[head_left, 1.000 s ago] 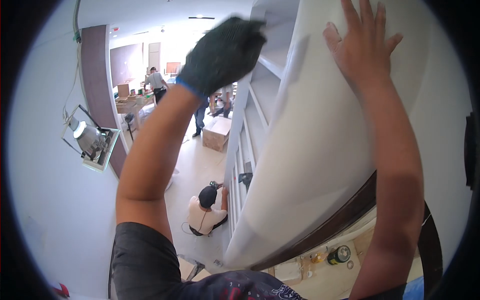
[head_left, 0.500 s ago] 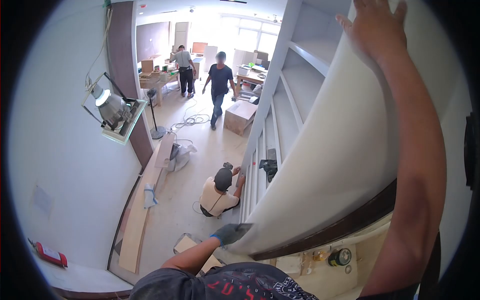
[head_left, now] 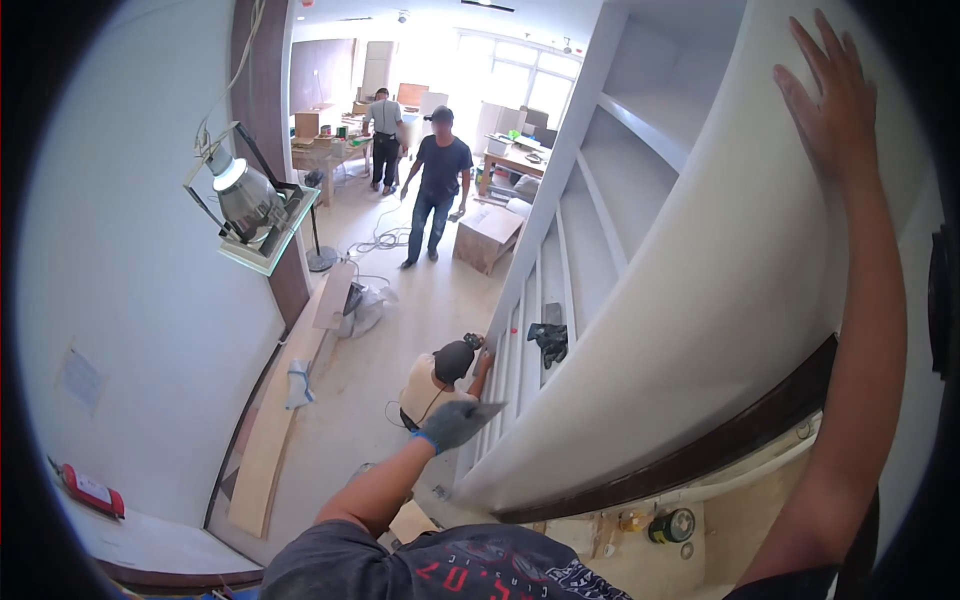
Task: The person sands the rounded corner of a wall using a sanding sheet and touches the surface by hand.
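My left hand [head_left: 448,428] wears a grey glove with a blue cuff. It is closed around a flat grey scraper [head_left: 489,410], held close to the near edge of the white shelf unit. My bare right hand [head_left: 832,105] rests high on the large curved white panel [head_left: 690,310], its fingers spread. This panel covers the shelf unit's side and bulges toward me. Beyond its edge, open white shelves [head_left: 640,130] run upward. A dark bundle [head_left: 548,343] lies on one of the lower shelves.
A crouching person [head_left: 440,380] works at the shelf base, just past my left hand. Another person [head_left: 438,185] walks on the floor; a third stands at a workbench [head_left: 335,158]. A work lamp [head_left: 248,205] hangs left. Long boards [head_left: 275,440] lie along the wall.
My left hand with the scraper has risen along the panel's edge. My right hand appears farther right in view, still spread on the panel. The walking person has come closer.
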Tool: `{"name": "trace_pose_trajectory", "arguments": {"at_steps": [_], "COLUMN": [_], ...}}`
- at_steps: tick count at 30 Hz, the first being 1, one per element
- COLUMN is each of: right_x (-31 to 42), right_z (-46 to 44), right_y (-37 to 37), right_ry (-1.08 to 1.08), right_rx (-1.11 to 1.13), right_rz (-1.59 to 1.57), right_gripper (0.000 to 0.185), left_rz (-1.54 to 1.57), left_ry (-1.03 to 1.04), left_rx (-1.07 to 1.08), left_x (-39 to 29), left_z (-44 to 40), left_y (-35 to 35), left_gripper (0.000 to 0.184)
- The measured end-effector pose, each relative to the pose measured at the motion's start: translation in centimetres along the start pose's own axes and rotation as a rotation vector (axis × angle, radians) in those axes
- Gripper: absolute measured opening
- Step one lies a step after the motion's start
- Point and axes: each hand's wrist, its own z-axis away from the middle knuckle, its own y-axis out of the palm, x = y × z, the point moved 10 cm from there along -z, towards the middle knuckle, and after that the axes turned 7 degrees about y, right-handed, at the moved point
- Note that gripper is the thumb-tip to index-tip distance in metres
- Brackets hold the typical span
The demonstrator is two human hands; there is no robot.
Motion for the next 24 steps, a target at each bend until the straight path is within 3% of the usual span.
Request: {"name": "trace_pose_trajectory", "arguments": {"at_steps": [2, 5, 8, 12, 14, 17, 24], "right_x": [-0.3, -0.8, -1.4, -0.5, -0.7, -0.8, -0.7], "right_z": [1.0, 2.0, 2.4, 3.0, 2.9, 2.9, 2.9], "right_y": [-0.5, -0.9, -0.3, -1.1, -1.3, -1.4, -1.4], "right_ry": [0.033, 0.128, 0.27, 0.391, 0.419, 0.441, 0.445], "right_rx": [-0.173, -0.24, -0.141, -0.006, 0.029, 0.045, 0.034], "right_rz": [-0.06, -0.142, -0.099, -0.175, -0.209, -0.219, -0.213], "right_gripper": [0.069, 0.069, 0.083, 0.086, 0.087, 0.088, 0.089], "left_rz": [-0.124, 0.22, 0.144, 0.012, -0.103, -0.068, -0.075], "left_ry": [0.451, 0.452, 0.83, 1.185, 1.219, 1.263, 1.367], "left_rx": [-0.219, -0.304, -0.566, -0.923, -1.058, -1.176, -1.262], "left_x": [-7.9, -12.8, -24.3, -40.1, -48.1, -53.3, -58.0], "left_z": [-1.9, -6.7, -8.9, -6.8, -7.4, -8.2, -8.9], "left_y": [-4.9, -9.9, -16.6, -25.1, -29.5, -32.2, -33.9], "left_gripper": [0.018, 0.018, 0.031, 0.029, 0.032, 0.035, 0.036]}}
